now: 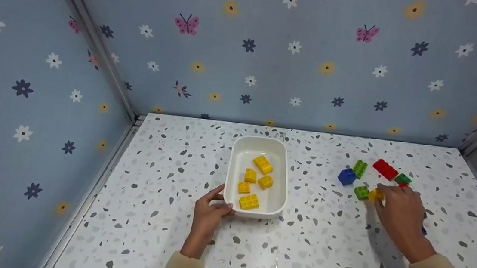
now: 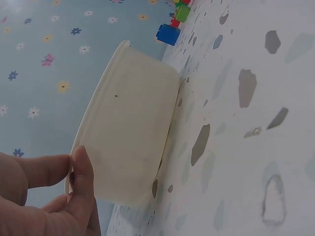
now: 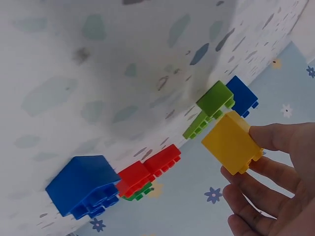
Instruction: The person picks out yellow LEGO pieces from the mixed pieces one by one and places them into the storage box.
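A white plastic tub stands mid-table with several yellow toy bricks in it. My left hand pinches its near-left rim between thumb and fingers; the left wrist view shows the tub's outer side beside that grip. At the right, my right hand pinches a yellow toy brick between thumb and fingertips. Beside that brick lie a light green brick and a blue brick. The right hand partly covers a red brick and a dark blue one.
Farther back at the right lie a long light green brick, a red brick and a dark green brick. Flower-patterned panels wall the speckled table at the back and sides.
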A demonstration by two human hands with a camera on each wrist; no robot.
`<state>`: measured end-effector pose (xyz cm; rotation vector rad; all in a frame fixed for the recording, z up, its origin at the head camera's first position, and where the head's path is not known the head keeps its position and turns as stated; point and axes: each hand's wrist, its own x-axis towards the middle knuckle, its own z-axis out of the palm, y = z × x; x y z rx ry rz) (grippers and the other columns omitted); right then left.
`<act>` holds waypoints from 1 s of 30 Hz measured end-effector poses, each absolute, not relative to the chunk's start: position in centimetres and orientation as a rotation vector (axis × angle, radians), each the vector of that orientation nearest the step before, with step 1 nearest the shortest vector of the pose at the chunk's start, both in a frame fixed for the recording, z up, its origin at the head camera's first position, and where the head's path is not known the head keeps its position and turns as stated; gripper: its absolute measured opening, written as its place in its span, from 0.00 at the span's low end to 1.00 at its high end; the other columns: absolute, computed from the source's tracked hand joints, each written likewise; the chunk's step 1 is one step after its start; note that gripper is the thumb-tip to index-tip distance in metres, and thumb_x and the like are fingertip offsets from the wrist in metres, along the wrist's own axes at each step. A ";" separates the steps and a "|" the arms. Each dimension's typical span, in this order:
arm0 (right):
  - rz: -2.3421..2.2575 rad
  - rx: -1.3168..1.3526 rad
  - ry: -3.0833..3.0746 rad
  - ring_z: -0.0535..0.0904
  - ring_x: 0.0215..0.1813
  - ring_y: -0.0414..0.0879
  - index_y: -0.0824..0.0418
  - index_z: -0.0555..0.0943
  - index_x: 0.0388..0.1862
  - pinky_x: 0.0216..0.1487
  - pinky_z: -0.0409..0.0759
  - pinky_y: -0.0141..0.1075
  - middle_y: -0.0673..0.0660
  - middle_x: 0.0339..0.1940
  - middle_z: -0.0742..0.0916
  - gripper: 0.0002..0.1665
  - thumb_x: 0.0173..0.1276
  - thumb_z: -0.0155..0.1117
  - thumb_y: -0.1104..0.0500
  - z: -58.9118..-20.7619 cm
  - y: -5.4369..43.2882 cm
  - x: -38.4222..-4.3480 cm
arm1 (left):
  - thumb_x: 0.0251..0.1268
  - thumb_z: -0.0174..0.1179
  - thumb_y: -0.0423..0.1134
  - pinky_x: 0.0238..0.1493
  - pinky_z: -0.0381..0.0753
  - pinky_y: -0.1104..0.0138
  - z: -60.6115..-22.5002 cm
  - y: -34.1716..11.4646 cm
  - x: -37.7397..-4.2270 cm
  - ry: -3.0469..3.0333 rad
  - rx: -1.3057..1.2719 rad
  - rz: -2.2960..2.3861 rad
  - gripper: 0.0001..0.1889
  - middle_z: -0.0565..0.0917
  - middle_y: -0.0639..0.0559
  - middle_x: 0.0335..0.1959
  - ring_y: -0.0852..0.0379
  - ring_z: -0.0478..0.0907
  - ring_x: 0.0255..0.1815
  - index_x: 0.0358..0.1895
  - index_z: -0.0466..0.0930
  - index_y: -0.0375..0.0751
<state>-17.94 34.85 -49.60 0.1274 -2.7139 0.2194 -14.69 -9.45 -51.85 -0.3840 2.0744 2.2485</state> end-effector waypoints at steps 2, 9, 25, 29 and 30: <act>0.225 0.141 -2.700 0.79 0.45 0.71 0.74 0.87 0.51 0.52 0.79 0.67 0.75 0.45 0.89 0.21 0.58 0.80 0.69 -49.6 34.6 -18.1 | 0.67 0.63 0.20 0.46 0.92 0.63 -51.8 -9.4 -14.7 2.071 -0.388 2.252 0.34 0.73 0.36 0.54 0.55 0.85 0.40 0.77 0.69 0.30; 0.270 0.186 -2.658 0.80 0.45 0.69 0.73 0.88 0.50 0.54 0.80 0.65 0.74 0.43 0.90 0.20 0.58 0.80 0.70 -49.3 33.5 -18.4 | 0.67 0.63 0.20 0.46 0.92 0.63 -51.8 -9.4 -14.6 2.070 -0.387 2.255 0.34 0.72 0.35 0.56 0.54 0.85 0.41 0.78 0.69 0.30; 0.282 0.263 -2.666 0.81 0.46 0.68 0.71 0.89 0.50 0.54 0.82 0.62 0.71 0.44 0.90 0.20 0.58 0.81 0.69 -48.7 31.4 -19.1 | 0.67 0.62 0.20 0.47 0.92 0.63 -51.7 -9.3 -14.6 2.063 -0.387 2.255 0.34 0.72 0.36 0.55 0.52 0.85 0.42 0.77 0.69 0.31; 0.286 0.279 -2.655 0.82 0.47 0.68 0.71 0.89 0.50 0.57 0.81 0.64 0.71 0.44 0.90 0.20 0.57 0.81 0.69 -48.7 30.9 -19.3 | 0.67 0.63 0.19 0.47 0.92 0.64 -51.6 -9.3 -14.6 2.061 -0.391 2.264 0.34 0.72 0.35 0.55 0.54 0.84 0.41 0.77 0.70 0.30; 0.284 0.280 -2.654 0.82 0.47 0.68 0.71 0.89 0.50 0.58 0.81 0.64 0.71 0.44 0.90 0.20 0.57 0.81 0.69 -48.7 30.8 -19.4 | 0.67 0.63 0.19 0.47 0.92 0.64 -51.6 -9.3 -14.6 2.059 -0.393 2.264 0.34 0.72 0.35 0.55 0.55 0.84 0.40 0.77 0.70 0.30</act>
